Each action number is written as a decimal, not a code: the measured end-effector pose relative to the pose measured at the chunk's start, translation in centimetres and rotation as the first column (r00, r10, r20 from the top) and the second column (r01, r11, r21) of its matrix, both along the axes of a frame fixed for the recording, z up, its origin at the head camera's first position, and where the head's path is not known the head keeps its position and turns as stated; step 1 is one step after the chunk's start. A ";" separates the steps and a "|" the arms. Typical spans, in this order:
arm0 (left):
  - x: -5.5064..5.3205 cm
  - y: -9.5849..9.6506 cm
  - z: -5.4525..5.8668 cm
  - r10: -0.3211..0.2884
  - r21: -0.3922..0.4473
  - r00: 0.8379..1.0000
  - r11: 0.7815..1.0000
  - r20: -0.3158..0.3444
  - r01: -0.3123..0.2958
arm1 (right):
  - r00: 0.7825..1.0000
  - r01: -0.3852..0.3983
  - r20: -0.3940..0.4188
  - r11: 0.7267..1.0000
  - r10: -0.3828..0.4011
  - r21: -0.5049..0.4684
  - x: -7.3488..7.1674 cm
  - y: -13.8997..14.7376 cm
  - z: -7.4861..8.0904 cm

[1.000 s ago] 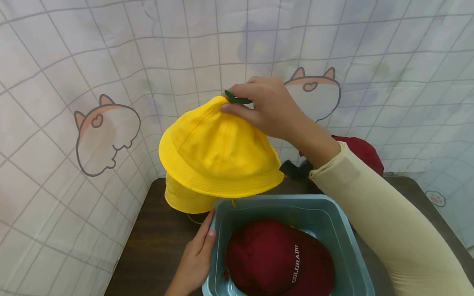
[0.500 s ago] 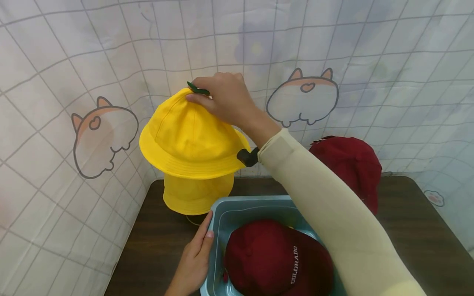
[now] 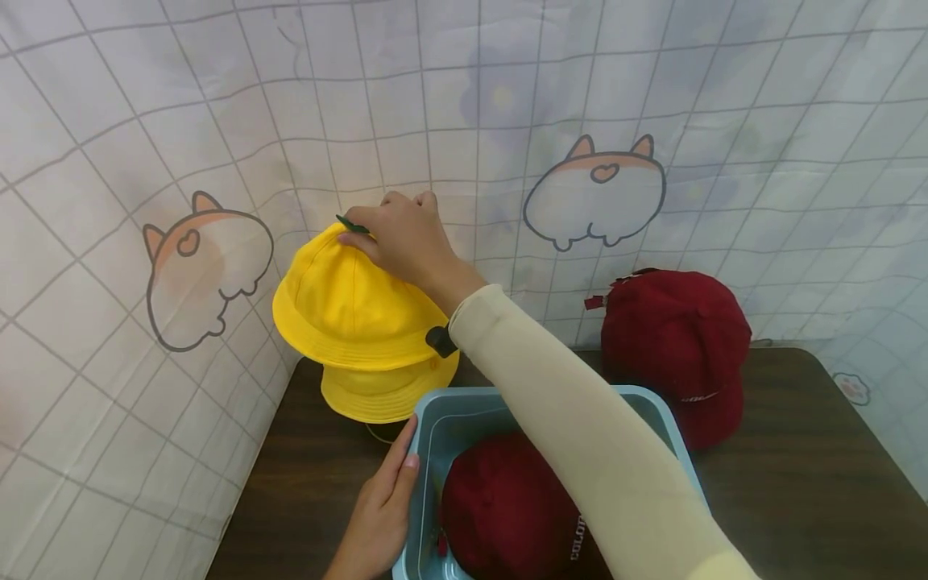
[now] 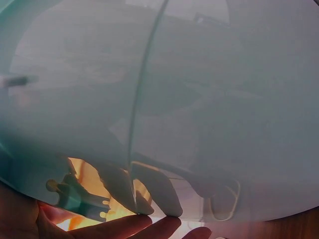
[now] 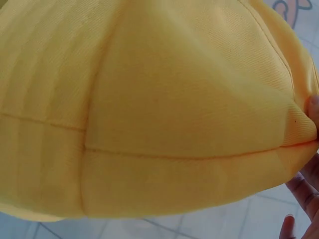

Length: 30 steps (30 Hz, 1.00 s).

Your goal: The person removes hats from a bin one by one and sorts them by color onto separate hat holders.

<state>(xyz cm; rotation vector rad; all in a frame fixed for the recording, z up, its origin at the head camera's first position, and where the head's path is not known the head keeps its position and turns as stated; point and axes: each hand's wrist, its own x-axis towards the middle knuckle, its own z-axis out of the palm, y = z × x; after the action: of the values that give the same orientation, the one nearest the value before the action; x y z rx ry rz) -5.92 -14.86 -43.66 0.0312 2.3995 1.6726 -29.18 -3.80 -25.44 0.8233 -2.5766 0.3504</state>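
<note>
My right hand [image 3: 406,242] pinches a yellow bucket hat [image 3: 348,306] by the peak of its crown, beside a small green leaf tab [image 3: 351,225]. Its brim overlaps a second yellow hat [image 3: 380,391] standing below it on the table. Yellow cloth fills most of the right wrist view, with fingertips at the right edge. My left hand [image 3: 377,507] lies against the left outer wall of a blue plastic bin [image 3: 428,451]; its fingers [image 4: 154,230] touch the glossy wall in the left wrist view. Inside the bin lies a dark red cap [image 3: 500,507], partly hidden by my right sleeve.
Another dark red cap [image 3: 677,346] sits at the back right of the dark wooden table [image 3: 797,483]. A white gridded curtain [image 3: 478,80] with cartoon animal prints hangs close behind the table and along its left side.
My right hand has carried the yellow bucket hat left, away from above the bin, and then lowered it over the other yellow hat. The left hand has stayed at the bin.
</note>
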 end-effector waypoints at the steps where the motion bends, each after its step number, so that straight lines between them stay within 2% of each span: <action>1: 0.0 -0.1 0.0 -0.006 0.010 1.000 1.000 0.013 0.006 | 1.000 -0.001 0.007 1.000 0.001 0.004 0.1 -0.2 -0.4; 8: -0.1 -0.4 -0.1 -0.029 0.031 0.997 0.999 0.067 0.027 | 1.000 -0.011 0.013 0.999 0.010 0.049 0.5 -1.5 -2.8; 16: -0.1 -0.2 -0.3 -0.009 0.010 0.999 1.000 0.044 0.008 | 1.000 -0.008 -0.002 0.998 0.008 0.069 0.5 -1.8 -4.8; 22: -0.3 -0.3 -0.2 -0.037 0.032 0.997 0.999 0.073 0.034 | 1.000 0.005 0.001 0.997 -0.005 0.074 0.6 -1.7 -6.0; 30: -0.2 -0.2 -0.1 -0.028 0.023 0.998 0.999 0.052 0.027 | 0.999 -0.008 0.048 0.998 0.005 0.060 0.8 -1.4 -6.9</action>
<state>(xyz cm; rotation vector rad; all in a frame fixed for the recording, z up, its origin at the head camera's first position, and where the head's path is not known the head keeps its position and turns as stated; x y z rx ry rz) -6.12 -15.07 -43.72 0.0232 2.3317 1.6668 -28.38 -5.15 -32.30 0.8551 -2.6409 0.2986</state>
